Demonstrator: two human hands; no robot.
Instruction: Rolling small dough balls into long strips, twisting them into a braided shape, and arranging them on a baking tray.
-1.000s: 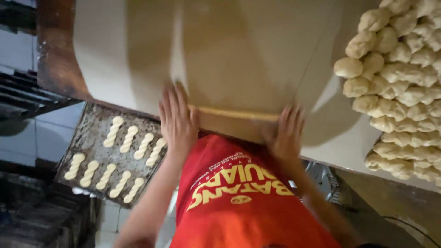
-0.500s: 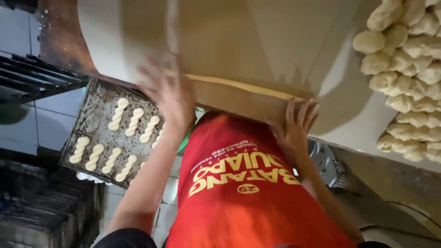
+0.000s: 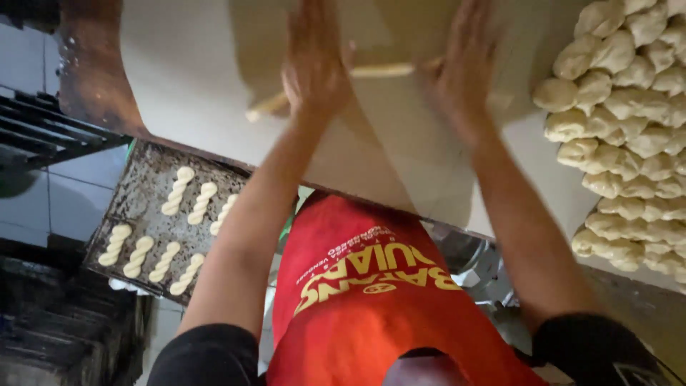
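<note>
My left hand (image 3: 314,64) and my right hand (image 3: 464,68) lie flat, palms down, on a long thin rope of pale dough (image 3: 379,70). The rope runs across the white floured table (image 3: 186,71). One end of it (image 3: 261,111) sticks out to the left of my left hand. Both arms are stretched out far from my body. The rope's right end is hidden under my right hand. A red apron (image 3: 357,300) covers my front below the table edge.
A dark, worn baking tray (image 3: 136,179) sits low on the left, holding several twisted dough sticks (image 3: 179,189). On the right of the table lies a big heap of shaped dough pieces (image 3: 629,129). A dark metal rack (image 3: 43,136) stands at far left.
Both hands have slid away from my body across the table, carrying the dough rope with them. My arms are now stretched out much further.
</note>
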